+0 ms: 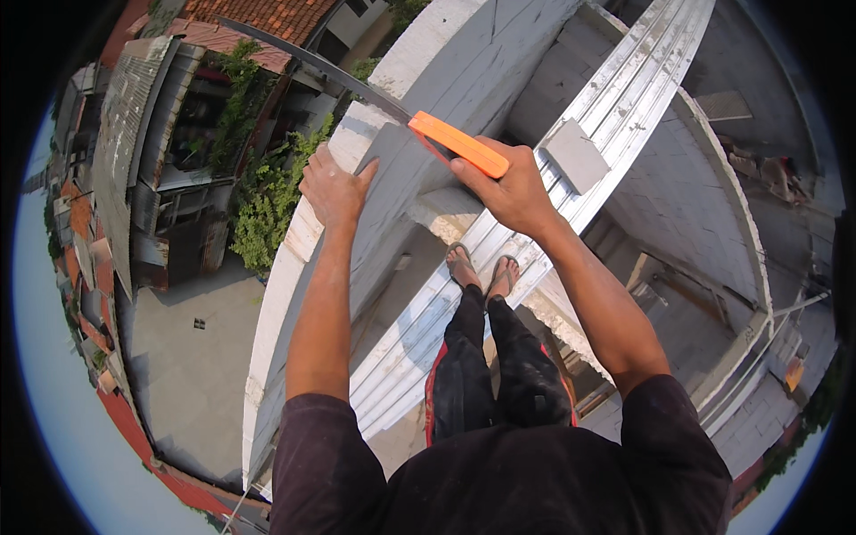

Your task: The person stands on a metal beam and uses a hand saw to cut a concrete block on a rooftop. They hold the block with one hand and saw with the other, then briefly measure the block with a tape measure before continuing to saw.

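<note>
My right hand [508, 183] is closed round the orange handle [459, 143] of a handsaw. Its long dark blade [308, 61] points to the upper left and crosses the wall top at a gap between two pale blocks. Just nearer than the blade, my left hand [335, 187] grips a pale wall block [355, 127] from above. Its fingers bend over the top and the thumb lies apart, toward the inner face. Whether the saw teeth are cutting into the block cannot be made out.
My sandalled feet stand on a ribbed metal plank [410, 366] spanning the walls high above a floor. A loose grey block [577, 157] lies on the plank. Other block walls [704, 169] rise at the right. Outside the left wall are a shrub [272, 201] and a paved yard [192, 374] below.
</note>
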A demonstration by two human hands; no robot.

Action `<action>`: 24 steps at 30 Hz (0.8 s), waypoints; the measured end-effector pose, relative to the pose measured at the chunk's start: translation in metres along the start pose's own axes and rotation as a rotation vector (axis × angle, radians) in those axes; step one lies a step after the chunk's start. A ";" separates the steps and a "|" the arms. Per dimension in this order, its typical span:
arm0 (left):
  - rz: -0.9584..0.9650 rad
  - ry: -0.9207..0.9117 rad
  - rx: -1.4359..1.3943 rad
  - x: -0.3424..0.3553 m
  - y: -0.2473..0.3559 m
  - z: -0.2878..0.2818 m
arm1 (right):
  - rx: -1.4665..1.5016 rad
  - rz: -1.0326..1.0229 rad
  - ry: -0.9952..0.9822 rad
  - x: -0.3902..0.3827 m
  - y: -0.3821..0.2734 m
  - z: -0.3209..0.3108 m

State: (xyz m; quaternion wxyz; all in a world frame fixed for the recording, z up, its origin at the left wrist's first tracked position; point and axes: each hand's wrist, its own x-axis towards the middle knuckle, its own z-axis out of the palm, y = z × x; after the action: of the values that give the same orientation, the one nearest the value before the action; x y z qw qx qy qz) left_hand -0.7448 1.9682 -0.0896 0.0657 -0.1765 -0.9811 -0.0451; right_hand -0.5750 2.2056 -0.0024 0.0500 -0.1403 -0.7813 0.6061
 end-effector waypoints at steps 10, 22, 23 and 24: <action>0.016 0.021 0.025 0.000 -0.003 0.004 | -0.184 -0.081 -0.023 0.004 0.039 0.017; -0.006 -0.002 0.036 0.000 0.000 0.001 | -0.037 -0.031 -0.008 0.019 0.031 -0.001; -0.006 -0.009 0.031 -0.001 0.000 0.000 | -0.030 -0.031 -0.032 0.016 0.015 -0.006; 0.001 -0.013 0.029 0.001 0.000 0.000 | 0.006 -0.059 -0.014 0.014 0.008 -0.006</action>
State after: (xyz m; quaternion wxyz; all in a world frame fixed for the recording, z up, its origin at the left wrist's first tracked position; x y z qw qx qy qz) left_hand -0.7460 1.9689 -0.0890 0.0619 -0.1764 -0.9819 -0.0299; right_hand -0.5851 2.2169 -0.0095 0.0627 -0.1127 -0.7835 0.6079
